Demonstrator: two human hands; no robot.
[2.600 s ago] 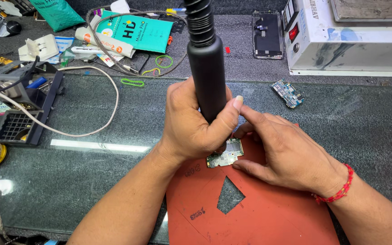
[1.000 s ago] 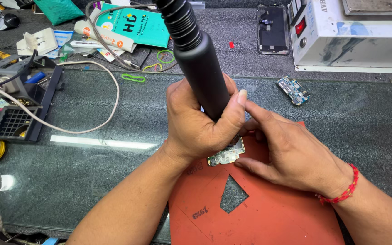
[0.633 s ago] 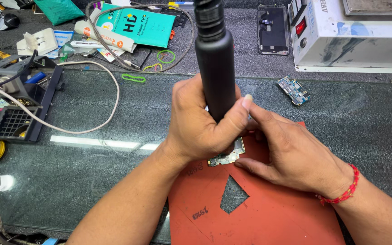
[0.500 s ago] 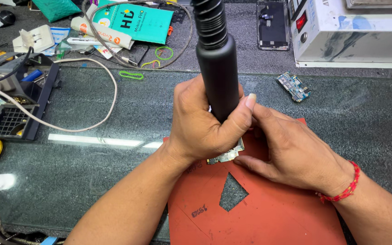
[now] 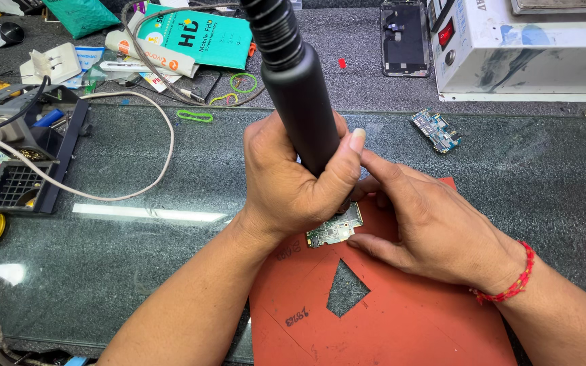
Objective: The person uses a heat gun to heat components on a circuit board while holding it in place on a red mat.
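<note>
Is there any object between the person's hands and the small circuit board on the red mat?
Nothing visible does. The left hand grips the black handpiece right over the circuit board, and the right hand rests at the board's edge on the red mat.

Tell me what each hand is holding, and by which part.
Left hand: black cylindrical hot-air tool, grip around its lower barrel. Right hand: steadies small green circuit board edge.

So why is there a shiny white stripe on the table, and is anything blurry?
In the head view, the white stripe is a lamp's glare on the glossy dark table, with a smaller bright patch near the left edge; the left hand, the black tool, the right hand and the small circuit board look sharp, with soft shadows on the red mat.
</note>
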